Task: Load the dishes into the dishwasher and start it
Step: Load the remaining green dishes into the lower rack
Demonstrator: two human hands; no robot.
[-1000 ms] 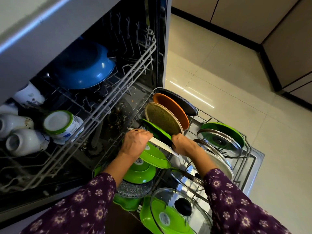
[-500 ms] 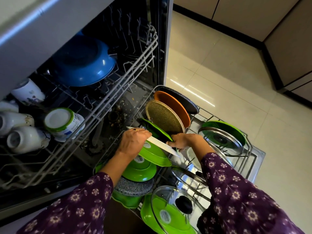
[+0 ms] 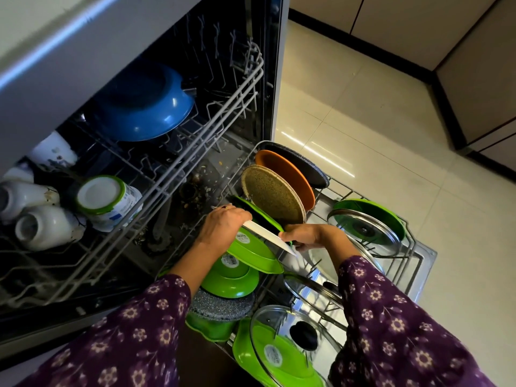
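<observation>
Two racks stand out of the open dishwasher (image 3: pixel 280 79), so you are in the loading step, with the start well ahead. Upper rack (image 3: pixel 195 141): a blue bowl (image 3: pixel 145 107) upside down, white cups (image 3: pixel 42 227) and a green-rimmed jar (image 3: pixel 103 196) on their sides. Lower rack (image 3: pixel 413 248), pulled over the floor: glass lids (image 3: pixel 363 230) to the right and near you, and a row of upright plates at the far end, dark (image 3: pixel 312 170), orange (image 3: pixel 290 174), speckled (image 3: pixel 273 196), then a green plate (image 3: pixel 265 217). The piece in hand is a white plate (image 3: pixel 268 233), seen edge-on and tilted, just in front of that green plate and above a green dish (image 3: pixel 251 254). Your left hand (image 3: pixel 223 227) has its fingers curled over the plate's far-left rim; your right hand (image 3: pixel 310 237) pinches its near-right edge. Whether the plate's lower rim already sits between tines is hidden by the hands and the green dish. Next move, by my reading: stand the plate straighter, feel for a free slot next to the green plate, lower it until it seats, then let go one hand at a time. Mind the crowding, since the green dish below looks likely to catch the rim.
</observation>
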